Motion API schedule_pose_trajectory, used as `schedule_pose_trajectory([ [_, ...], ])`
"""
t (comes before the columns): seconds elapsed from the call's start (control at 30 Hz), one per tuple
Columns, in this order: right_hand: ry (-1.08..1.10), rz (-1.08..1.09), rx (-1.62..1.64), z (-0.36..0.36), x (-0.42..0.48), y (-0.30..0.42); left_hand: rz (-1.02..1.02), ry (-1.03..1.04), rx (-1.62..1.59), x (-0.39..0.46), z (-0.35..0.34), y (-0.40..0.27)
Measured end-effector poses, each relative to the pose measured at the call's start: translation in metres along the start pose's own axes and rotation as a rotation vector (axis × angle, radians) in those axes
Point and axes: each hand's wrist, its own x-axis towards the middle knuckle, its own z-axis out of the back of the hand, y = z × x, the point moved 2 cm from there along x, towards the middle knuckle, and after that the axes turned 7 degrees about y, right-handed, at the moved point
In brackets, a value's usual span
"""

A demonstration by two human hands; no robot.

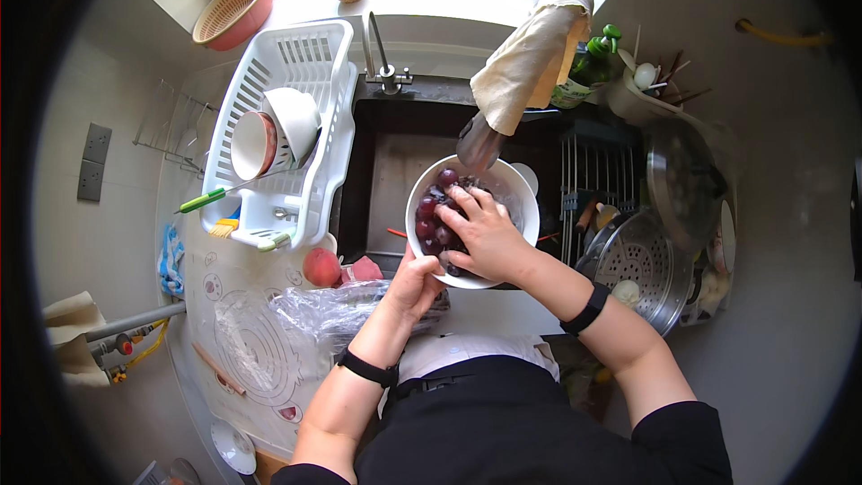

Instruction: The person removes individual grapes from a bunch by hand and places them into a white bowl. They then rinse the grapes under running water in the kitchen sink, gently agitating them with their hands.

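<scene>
A white bowl (pixel 528 215) with dark purple grapes (pixel 427 229) is held over the black sink (pixel 387 141). My left hand (pixel 416 281) grips its near-left rim, with the thumb over the edge. My right hand (pixel 486 234) reaches into the bowl, palm down, its spread fingers resting among the grapes. Those fingers hide part of the fruit, and I see nothing grasped in them. Above the bowl's far rim hangs a grey rounded spout-like end (pixel 479 143), partly wrapped in a cream cloth (pixel 532 54). What the cloth covers is hidden.
Left of the sink stands a white dish rack (pixel 229 91) with bowls and a green-handled knife (pixel 202 201). A peach (pixel 322 267) and clear plastic bag (pixel 316 310) lie near my left arm. A steel steamer (pixel 636 256), pot lid (pixel 683 182) and green pump bottle (pixel 584 77) are right.
</scene>
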Motion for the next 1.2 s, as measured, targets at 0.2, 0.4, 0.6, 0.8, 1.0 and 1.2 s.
schedule_pose_trajectory([
  [0.2,0.054,-0.02,-0.003,0.004,0.007,-0.006,-0.062,0.004,-0.013,0.005,0.003,-0.001],
  [0.4,-0.056,0.102,0.089,0.031,0.011,-0.01,-0.057,-0.013,0.019,0.002,0.011,-0.003],
  [0.6,-0.043,0.216,0.139,0.039,0.013,-0.03,-0.048,-0.108,0.044,-0.017,-0.004,-0.01],
  [0.8,-0.111,0.222,0.219,0.034,0.008,-0.038,-0.028,-0.102,0.062,-0.031,0.005,-0.006],
  [1.0,-0.049,0.265,0.315,0.018,0.005,-0.04,0.047,-0.125,0.084,-0.041,0.001,0.0],
  [1.2,0.016,0.279,0.241,0.003,0.001,-0.033,0.11,-0.11,0.061,-0.044,-0.005,0.004],
])
